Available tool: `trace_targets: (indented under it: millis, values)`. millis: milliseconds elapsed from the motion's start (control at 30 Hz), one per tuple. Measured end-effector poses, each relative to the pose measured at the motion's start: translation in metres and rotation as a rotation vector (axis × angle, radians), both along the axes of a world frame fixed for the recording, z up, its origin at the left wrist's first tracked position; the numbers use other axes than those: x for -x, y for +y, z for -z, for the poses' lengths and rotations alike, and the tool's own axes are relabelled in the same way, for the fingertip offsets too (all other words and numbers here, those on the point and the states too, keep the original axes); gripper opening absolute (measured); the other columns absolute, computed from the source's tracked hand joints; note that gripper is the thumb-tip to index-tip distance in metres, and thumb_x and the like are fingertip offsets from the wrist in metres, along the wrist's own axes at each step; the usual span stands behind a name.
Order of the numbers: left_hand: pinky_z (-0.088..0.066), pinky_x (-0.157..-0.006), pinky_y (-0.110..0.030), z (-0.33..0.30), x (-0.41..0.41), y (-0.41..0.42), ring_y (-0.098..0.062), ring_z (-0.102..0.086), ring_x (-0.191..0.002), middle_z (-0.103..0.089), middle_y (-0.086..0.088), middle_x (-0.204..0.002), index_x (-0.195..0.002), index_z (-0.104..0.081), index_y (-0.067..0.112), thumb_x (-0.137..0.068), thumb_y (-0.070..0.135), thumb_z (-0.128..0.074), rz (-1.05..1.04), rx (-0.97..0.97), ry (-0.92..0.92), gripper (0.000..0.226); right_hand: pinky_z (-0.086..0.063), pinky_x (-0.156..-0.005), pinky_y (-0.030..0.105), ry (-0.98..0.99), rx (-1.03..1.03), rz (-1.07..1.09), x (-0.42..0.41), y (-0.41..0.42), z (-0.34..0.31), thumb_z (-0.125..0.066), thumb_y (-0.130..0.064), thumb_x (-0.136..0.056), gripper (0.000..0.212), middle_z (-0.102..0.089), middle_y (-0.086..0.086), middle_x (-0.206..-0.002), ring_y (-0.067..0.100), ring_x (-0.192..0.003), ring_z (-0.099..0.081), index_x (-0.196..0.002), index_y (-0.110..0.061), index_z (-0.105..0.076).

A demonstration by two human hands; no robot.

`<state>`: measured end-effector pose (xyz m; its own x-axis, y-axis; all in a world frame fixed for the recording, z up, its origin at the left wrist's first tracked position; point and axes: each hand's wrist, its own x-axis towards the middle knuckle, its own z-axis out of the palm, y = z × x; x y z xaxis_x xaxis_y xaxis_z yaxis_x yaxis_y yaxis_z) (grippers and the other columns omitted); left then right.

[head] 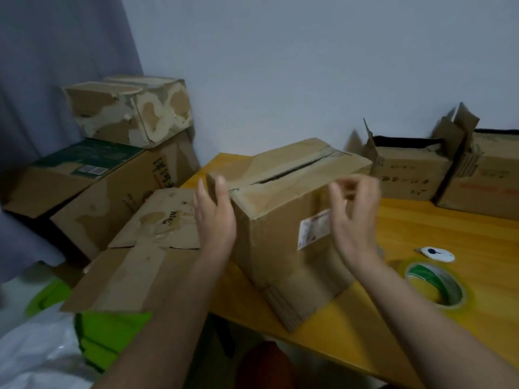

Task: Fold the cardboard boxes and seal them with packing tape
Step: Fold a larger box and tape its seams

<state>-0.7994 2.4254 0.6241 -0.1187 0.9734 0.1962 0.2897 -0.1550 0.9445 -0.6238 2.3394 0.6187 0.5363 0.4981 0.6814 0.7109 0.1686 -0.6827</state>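
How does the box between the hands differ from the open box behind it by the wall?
The near box has its top flaps folded down, with a gap along the seam; the back box has flaps standing up. The near box carries a white label on its front; the back box shows dark handwriting instead. Both are worn brown cardboard on the wooden table.

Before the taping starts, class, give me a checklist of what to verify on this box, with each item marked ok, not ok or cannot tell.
1. Top flaps of the middle box folded down: ok.
2. Seam closed: not ok, a dark gap shows.
3. Packing tape roll on the table near the right hand: ok.
4. Left hand flat against the box's side: ok.
5. Right hand's grip free: cannot tell, blurred.
6. Tape's loose end findable: cannot tell.
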Motion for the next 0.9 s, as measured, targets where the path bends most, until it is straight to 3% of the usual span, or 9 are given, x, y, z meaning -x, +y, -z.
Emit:
trace_targets:
  millis: [100,167,233,333,467,600,700,800,900]
  values:
    - [-0.023,-0.114,-0.041,0.024,-0.009,-0.049,-0.02,-0.021,-0.144,-0.022,-0.002,-0.157,-0.153,-0.021,0.022,-0.093,0.059,-0.03,0.057,-0.104,-0.076,0.071,-0.028,-0.1,0.026,0.393,0.082,0.193,-0.048,0.018,-0.01,-0.047,-0.031,-0.096,0.041,-0.039,0.007,-0.132,0.023,-0.125,-0.036,-0.129,-0.007,-0.041]
    - [-0.024,-0.116,-0.042,0.031,-0.017,-0.064,-0.016,-0.021,-0.143,-0.022,0.001,-0.157,-0.152,-0.021,0.021,-0.088,0.059,-0.027,0.095,-0.102,-0.093,0.075,-0.03,-0.104,0.033,0.667,0.181,0.077,-0.072,0.029,-0.013,-0.045,-0.041,-0.096,0.06,-0.034,0.006,-0.146,0.023,-0.133,-0.034,-0.145,-0.013,-0.026]
    - [-0.024,-0.117,-0.045,0.03,-0.023,-0.066,-0.014,-0.021,-0.144,-0.022,0.002,-0.157,-0.153,-0.02,0.021,-0.086,0.06,-0.028,0.126,-0.098,-0.108,0.077,-0.034,-0.096,0.034,0.771,0.246,-0.046,-0.086,0.034,-0.012,-0.044,-0.047,-0.095,0.062,-0.043,0.0,-0.136,0.022,-0.128,-0.039,-0.147,-0.018,-0.027]
    - [-0.031,-0.114,-0.047,0.016,-0.027,-0.052,-0.018,-0.03,-0.141,-0.031,0.0,-0.154,-0.152,-0.024,0.022,-0.084,0.064,-0.031,0.149,-0.087,-0.183,0.081,-0.037,-0.088,0.03,0.764,0.228,-0.125,-0.088,0.032,-0.013,-0.05,-0.046,-0.092,0.04,-0.052,-0.003,-0.118,0.02,-0.118,-0.048,-0.122,-0.02,-0.051]
    - [-0.034,-0.109,-0.042,-0.013,-0.02,0.003,-0.021,-0.041,-0.131,-0.041,-0.002,-0.144,-0.146,-0.035,0.024,-0.095,0.063,-0.026,0.099,-0.128,-0.139,0.066,-0.044,-0.096,0.038,0.734,0.106,-0.11,-0.075,0.018,-0.014,-0.052,-0.048,-0.092,0.036,-0.051,0.008,-0.127,0.021,-0.113,-0.051,-0.112,-0.018,-0.054]
    - [-0.022,-0.113,-0.046,-0.028,-0.027,0.054,-0.029,-0.017,-0.145,-0.01,-0.008,-0.16,-0.154,-0.011,0.019,-0.099,0.053,-0.03,0.03,0.023,-0.11,0.067,-0.044,-0.076,0.022,0.555,0.011,-0.139,-0.039,-0.004,-0.01,-0.054,-0.04,-0.094,0.018,-0.059,0.005,-0.102,0.007,-0.089,-0.055,-0.09,-0.023,-0.055]
    - [-0.01,-0.119,-0.052,-0.016,-0.039,0.052,-0.027,-0.001,-0.149,0.009,-0.003,-0.163,-0.154,0.009,0.02,-0.097,0.057,-0.035,0.102,0.136,-0.018,0.081,-0.044,-0.062,0.016,0.53,0.015,-0.154,-0.021,-0.013,0.003,-0.047,-0.034,-0.098,0.035,-0.058,-0.002,-0.071,0.0,-0.065,-0.054,-0.074,-0.012,-0.058]
    - [-0.01,-0.117,-0.05,0.001,-0.053,0.024,-0.026,-0.001,-0.149,0.007,-0.001,-0.163,-0.154,0.008,0.024,-0.093,0.06,-0.04,0.149,0.101,0.013,0.085,-0.045,-0.082,0.033,0.553,0.053,0.055,-0.032,-0.009,0.01,-0.044,-0.032,-0.099,0.028,-0.059,0.005,-0.088,0.016,-0.087,-0.056,-0.08,-0.016,-0.058]
    - [-0.02,-0.114,-0.05,0.014,-0.06,-0.008,-0.028,-0.01,-0.148,0.002,0.001,-0.163,-0.153,0.004,0.032,-0.09,0.063,-0.044,0.195,0.085,-0.041,0.086,-0.041,-0.1,0.038,0.604,0.126,0.121,-0.052,0.001,0.007,-0.046,-0.038,-0.096,0.033,-0.047,0.006,-0.126,0.02,-0.114,-0.047,-0.12,-0.015,-0.048]
